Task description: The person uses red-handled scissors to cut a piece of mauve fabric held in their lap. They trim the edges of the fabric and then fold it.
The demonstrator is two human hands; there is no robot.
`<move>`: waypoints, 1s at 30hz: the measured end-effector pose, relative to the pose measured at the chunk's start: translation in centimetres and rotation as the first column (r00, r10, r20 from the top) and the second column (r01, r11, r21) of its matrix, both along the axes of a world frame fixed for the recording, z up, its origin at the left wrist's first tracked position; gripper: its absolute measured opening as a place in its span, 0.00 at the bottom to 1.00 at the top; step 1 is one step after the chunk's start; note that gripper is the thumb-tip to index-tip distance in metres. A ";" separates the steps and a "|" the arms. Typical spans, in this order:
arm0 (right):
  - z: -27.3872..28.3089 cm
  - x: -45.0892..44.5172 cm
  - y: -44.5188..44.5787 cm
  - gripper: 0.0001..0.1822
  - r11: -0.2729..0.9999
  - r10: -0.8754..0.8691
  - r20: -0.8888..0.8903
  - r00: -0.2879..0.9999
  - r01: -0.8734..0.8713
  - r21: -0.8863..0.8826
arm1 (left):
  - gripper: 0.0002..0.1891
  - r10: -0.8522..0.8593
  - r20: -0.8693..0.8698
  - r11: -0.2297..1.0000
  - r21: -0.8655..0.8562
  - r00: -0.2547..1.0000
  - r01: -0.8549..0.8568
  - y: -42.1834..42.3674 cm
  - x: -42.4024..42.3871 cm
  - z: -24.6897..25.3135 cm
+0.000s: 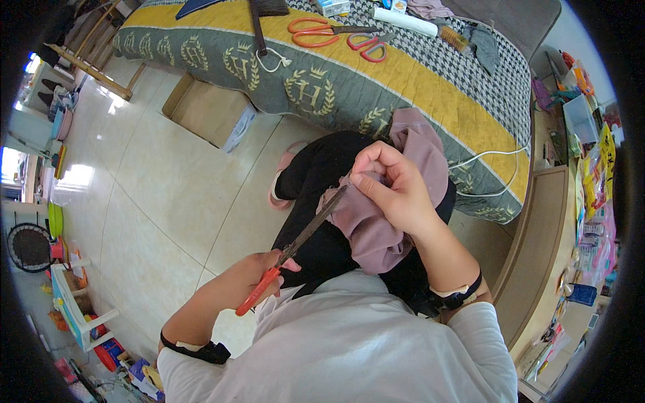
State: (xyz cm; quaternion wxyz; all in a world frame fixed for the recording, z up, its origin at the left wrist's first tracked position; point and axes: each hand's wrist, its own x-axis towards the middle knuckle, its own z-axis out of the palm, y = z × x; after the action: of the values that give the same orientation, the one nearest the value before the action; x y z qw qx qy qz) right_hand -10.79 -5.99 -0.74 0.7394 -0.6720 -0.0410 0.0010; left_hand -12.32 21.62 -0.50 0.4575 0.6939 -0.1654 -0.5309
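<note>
In my left hand [259, 274] is a long-bladed cutting tool [315, 226] with a red handle. Its dark, narrow blade points up and to the right; I cannot tell whether it is a knife or scissors seen edge-on. The blade's tip meets the edge of a mauve piece of cloth [360, 221] just beside the fingers of my right hand [390, 186]. Thumb and bent fingers there pinch the cloth. It lies bunched over my dark-trousered lap, and part of it reaches up against the patterned cover [322, 95] in front of me.
Orange-handled scissors [315, 32], smaller red-handled scissors [370, 45], a white roll [405, 22] and a grey cloth [481, 48] lie on the cover. A shallow cardboard box [206, 113] sits on the tiled floor. White cord [486, 153] hangs at right, near a cluttered cabinet [541, 242].
</note>
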 end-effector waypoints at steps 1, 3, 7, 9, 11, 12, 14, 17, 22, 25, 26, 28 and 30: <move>-0.1 0.1 -0.1 0.05 0.999 0.005 -0.016 1.000 -0.004 0.054 | 0.16 -0.017 0.057 1.000 0.015 0.998 0.017 0.0 0.1 -0.2; 0.2 0.0 -0.2 0.04 0.994 0.027 -0.054 0.998 -0.021 0.106 | 0.18 -0.046 0.163 0.999 0.020 0.986 0.044 -0.3 0.4 -0.3; 0.5 -0.1 -0.7 0.04 0.992 0.099 -0.208 0.973 -0.080 0.100 | 0.23 -0.072 0.311 0.997 0.038 0.948 0.064 -0.6 0.5 -1.2; 0.8 -0.2 -0.9 0.05 0.988 0.117 -0.232 0.966 -0.090 0.125 | 0.24 -0.082 0.344 0.996 0.053 0.935 0.068 -0.7 0.7 -1.6; 0.9 -0.3 -1.1 0.06 0.982 0.135 -0.252 0.958 -0.096 0.161 | 0.23 -0.060 0.393 0.998 0.034 0.917 0.050 -0.8 0.8 -2.2; 0.9 -0.4 -1.3 0.07 0.977 0.147 -0.260 0.954 -0.100 0.186 | 0.22 -0.030 0.425 1.000 0.008 0.905 0.030 -0.7 0.7 -2.5; 1.1 -0.5 -1.3 0.09 0.971 0.163 -0.267 0.950 -0.106 0.213 | 0.21 -0.006 0.485 1.000 -0.014 0.875 0.015 -0.4 0.5 -3.6; 1.2 -0.7 -1.3 0.10 0.971 0.165 -0.276 0.947 -0.107 0.216 | 0.22 -0.043 0.565 0.999 0.034 0.824 0.029 0.0 0.5 -4.7; 1.3 -0.7 -1.1 0.11 0.981 0.128 -0.305 0.944 -0.074 0.182 | 0.24 -0.066 0.652 0.985 0.165 0.755 -0.056 -0.4 0.4 -3.9; 1.3 -0.7 -1.0 0.11 0.983 0.107 -0.297 0.949 -0.055 0.177 | 0.26 -0.083 0.763 0.974 0.198 0.641 -0.109 -1.1 0.2 -3.1; 1.3 -0.8 -0.9 0.11 0.984 0.101 -0.303 0.948 -0.050 0.170 | 0.26 -0.089 0.762 0.971 0.210 0.641 -0.115 -1.2 0.2 -3.0; 1.6 -0.9 -0.8 0.11 0.987 0.089 -0.313 0.945 -0.042 0.155 | 0.26 -0.100 0.762 0.964 0.234 0.640 -0.128 -1.3 0.1 -2.8; 1.6 -0.8 -0.6 0.11 0.988 0.079 -0.300 0.951 -0.036 0.147 | 0.23 -0.081 0.728 0.965 0.228 0.680 -0.128 -1.2 0.0 -3.0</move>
State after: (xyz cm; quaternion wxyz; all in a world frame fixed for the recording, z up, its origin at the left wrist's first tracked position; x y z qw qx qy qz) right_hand -11.63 -6.62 0.89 0.7819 -0.6087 0.0539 0.1235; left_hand -12.36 20.45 -3.46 0.2647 0.9038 -0.2544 -0.2200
